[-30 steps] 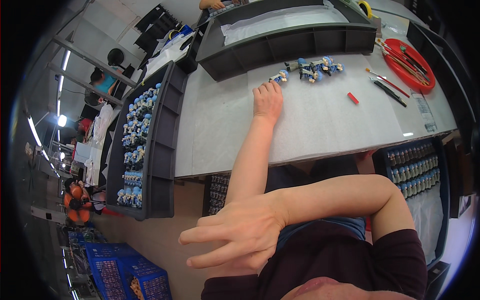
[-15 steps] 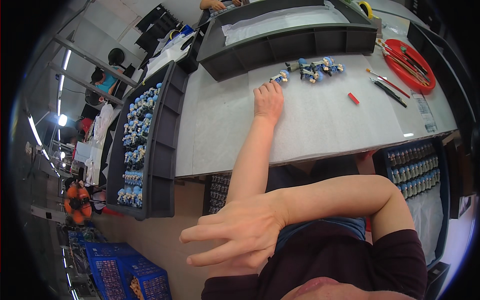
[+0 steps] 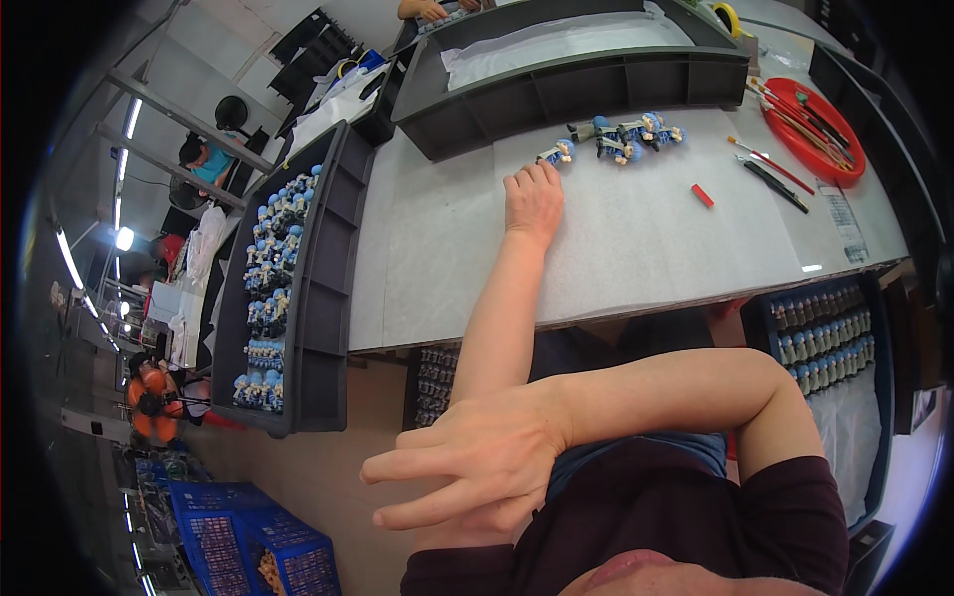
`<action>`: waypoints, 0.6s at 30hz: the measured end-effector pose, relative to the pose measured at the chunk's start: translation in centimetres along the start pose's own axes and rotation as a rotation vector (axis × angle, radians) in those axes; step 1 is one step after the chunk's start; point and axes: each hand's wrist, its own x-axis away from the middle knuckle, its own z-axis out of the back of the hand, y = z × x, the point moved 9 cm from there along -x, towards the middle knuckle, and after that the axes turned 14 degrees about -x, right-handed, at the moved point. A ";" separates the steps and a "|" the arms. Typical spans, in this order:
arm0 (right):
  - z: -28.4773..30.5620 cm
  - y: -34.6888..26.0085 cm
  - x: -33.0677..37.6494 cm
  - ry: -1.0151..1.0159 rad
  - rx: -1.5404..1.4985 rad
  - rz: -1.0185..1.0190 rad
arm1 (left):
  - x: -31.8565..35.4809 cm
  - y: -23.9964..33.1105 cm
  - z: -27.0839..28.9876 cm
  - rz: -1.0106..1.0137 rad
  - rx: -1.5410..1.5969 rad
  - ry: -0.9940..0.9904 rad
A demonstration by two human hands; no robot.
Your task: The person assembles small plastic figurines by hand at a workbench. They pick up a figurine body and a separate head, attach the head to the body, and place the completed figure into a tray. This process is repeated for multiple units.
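- Left hand [image 3: 534,199] lies flat and open on the white table mat [image 3: 636,248], gripping nothing, fingertips just short of the nearest blue figurine [image 3: 556,152].
- Right hand [image 3: 477,467] is crossed over the left elbow, fingers spread, empty.
- I'd slide forward and pinch that near figurine by its body; the figurine cluster [image 3: 631,134] sits further right.
- Grey bin [image 3: 596,89] stands right behind them; red eraser-like piece [image 3: 703,195], brushes [image 3: 770,169] and red tray [image 3: 825,139] off right; figurine tray [image 3: 288,288] left.
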 end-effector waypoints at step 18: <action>0.0 0.5 0.5 -0.090 0.043 -0.039 | 0.0 0.0 0.1 0.011 0.025 0.016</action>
